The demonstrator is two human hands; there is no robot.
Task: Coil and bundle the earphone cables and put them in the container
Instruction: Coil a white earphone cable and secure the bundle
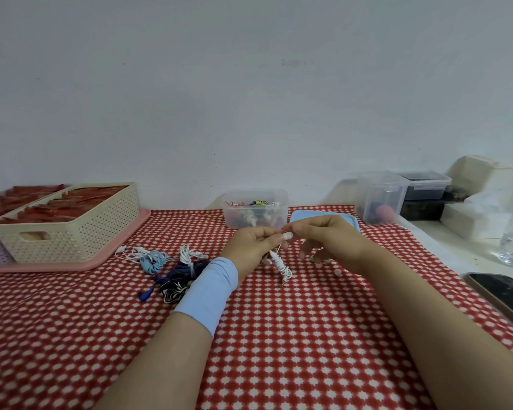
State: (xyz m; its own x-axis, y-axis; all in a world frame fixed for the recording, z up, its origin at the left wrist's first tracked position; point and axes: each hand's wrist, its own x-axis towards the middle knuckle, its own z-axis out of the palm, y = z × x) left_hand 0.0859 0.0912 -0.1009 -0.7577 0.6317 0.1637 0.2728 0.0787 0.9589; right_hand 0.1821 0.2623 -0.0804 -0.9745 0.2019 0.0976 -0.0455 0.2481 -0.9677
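My left hand [253, 245] and my right hand [329, 241] meet above the red checked cloth, both pinching a white earphone cable [280, 263]. Its coiled bundle hangs below my fingers, its plug almost at the cloth. Just behind my hands stands the clear container [255, 213], holding several bundled earphones, with its blue lid [323, 218] lying to its right. To the left of my left wrist, a pile of loose earphone cables [172, 269] in white, light blue, dark blue and black lies on the cloth. A small green item [323, 259] shows under my right hand.
A cream perforated basket [68, 229] with red items sits on a pink tray [110, 255] at the left. Clear storage boxes [382, 199] and white boxes stand at the back right. A black phone [504, 297] lies at the right edge.
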